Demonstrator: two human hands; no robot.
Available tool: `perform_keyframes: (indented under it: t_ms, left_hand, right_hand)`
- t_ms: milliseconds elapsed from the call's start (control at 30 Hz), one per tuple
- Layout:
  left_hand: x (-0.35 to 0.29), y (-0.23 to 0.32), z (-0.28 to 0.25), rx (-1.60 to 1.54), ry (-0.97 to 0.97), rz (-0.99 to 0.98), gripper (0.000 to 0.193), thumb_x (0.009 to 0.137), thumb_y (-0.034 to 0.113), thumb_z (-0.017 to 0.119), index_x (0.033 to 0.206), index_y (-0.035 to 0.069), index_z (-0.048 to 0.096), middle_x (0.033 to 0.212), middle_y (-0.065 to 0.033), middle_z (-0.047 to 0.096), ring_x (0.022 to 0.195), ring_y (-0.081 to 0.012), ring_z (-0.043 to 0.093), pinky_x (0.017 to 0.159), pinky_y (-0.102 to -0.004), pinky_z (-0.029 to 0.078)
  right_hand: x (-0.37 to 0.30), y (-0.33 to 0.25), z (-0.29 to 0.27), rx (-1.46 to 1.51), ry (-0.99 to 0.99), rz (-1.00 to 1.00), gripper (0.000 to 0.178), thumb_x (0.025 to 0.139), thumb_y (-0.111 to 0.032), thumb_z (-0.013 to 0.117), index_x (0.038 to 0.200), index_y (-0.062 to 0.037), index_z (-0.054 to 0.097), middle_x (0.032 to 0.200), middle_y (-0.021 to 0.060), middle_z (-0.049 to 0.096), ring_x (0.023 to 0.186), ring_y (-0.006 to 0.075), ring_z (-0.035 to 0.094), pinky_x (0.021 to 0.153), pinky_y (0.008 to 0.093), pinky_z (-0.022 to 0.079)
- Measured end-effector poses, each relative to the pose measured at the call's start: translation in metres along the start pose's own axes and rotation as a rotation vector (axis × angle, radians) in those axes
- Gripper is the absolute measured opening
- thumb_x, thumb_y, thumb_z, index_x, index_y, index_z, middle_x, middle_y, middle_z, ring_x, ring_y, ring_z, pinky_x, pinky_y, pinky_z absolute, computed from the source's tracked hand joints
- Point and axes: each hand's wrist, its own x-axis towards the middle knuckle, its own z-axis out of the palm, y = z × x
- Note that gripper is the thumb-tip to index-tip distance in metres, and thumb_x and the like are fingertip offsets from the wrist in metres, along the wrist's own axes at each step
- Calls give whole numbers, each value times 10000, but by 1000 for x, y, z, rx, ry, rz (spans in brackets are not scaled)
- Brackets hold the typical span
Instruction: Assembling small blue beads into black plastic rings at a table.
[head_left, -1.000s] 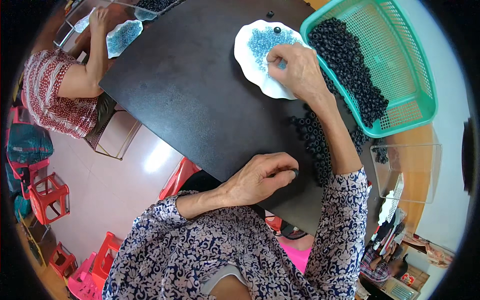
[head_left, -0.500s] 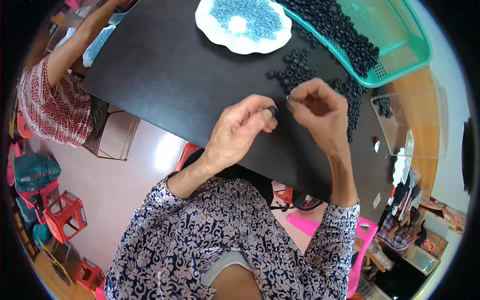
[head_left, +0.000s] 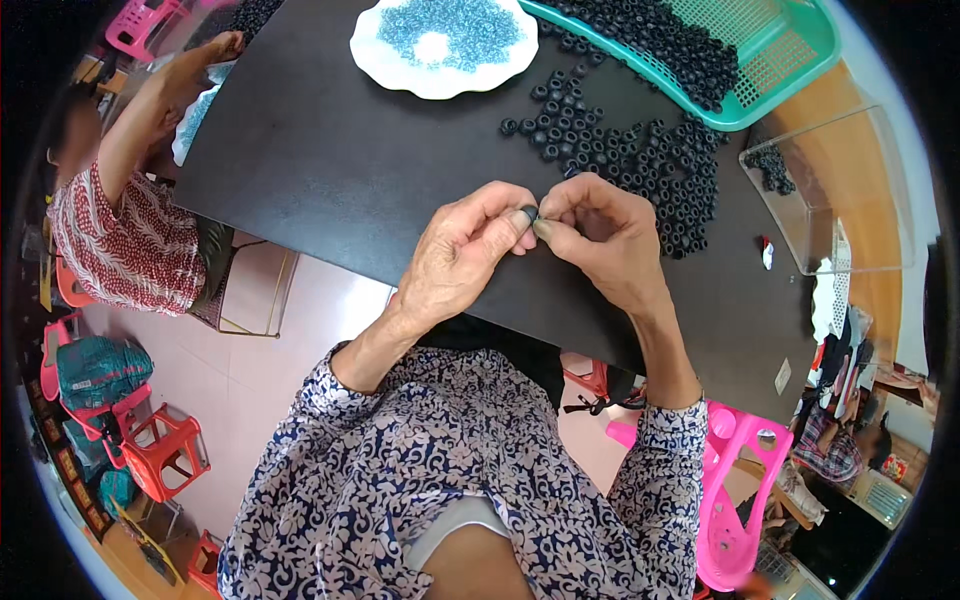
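Observation:
Over the table's near part, my left hand (head_left: 455,250) pinches a small black ring-shaped piece (head_left: 531,212) between thumb and fingers. My right hand (head_left: 615,240) meets it there, thumb and forefinger pressed together at the black piece's right side. Whatever those right fingertips hold is too small and covered to name. Just beyond my hands lies a spread of loose black ring-shaped pieces (head_left: 600,150), hollow in the middle. A white scalloped plate (head_left: 372,72) at the far side carries many tiny clear-blue pieces (head_left: 465,25).
A green plastic basket (head_left: 738,118) with more black pieces stands far right, beside a clear box (head_left: 850,268) holding a few. At the left, another person in a red patterned top (head_left: 130,240) reaches over the table (head_left: 330,160). Red stools (head_left: 165,455) and a pink chair (head_left: 735,500) surround it.
My right hand has come left, closing the gap to the black piece in my left hand. The whole view has shifted slightly. The other person's arm has moved a little.

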Motion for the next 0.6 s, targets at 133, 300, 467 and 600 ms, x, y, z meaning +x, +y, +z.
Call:
perform_keyframes:
  t_ms: [133, 300, 467, 600]
  left_hand:
    - [1, -3, -1, -23, -24, -11, 223, 987, 130, 505, 1114, -34, 584, 871, -50, 633, 821, -116, 595, 782, -256, 489]
    - [4, -8, -2, -233, 2, -52, 202, 990, 129, 493, 1050, -34, 595, 834, -32, 618, 790, -97, 570, 751, -241, 488]
    - [7, -6, 3, -242, -35, -33, 196, 987, 120, 493, 1049, -34, 596, 845, -36, 625, 785, -99, 573, 752, -240, 486]
    - [6, -5, -1, -178, 16, -117, 214, 984, 144, 500, 1062, -37, 582, 857, -57, 622, 802, -117, 573, 772, -244, 474]
  right_hand:
    - [2, 8, -3, 19, -9, 2, 103, 821, -33, 717, 893, -10, 648, 794, -26, 621, 704, 33, 525, 642, 181, 421]
    - [4, 6, -1, 75, 30, 25, 109, 825, -42, 724, 906, 5, 668, 823, -7, 657, 743, 47, 573, 683, 188, 456]
    - [-1, 0, -2, -27, 99, -11, 69, 831, 35, 676, 896, 12, 676, 840, 5, 650, 777, 69, 584, 701, 207, 453]
    - [1, 3, -9, -283, 31, -57, 122, 822, -5, 697, 942, -5, 671, 851, -9, 645, 786, 48, 575, 705, 207, 452]
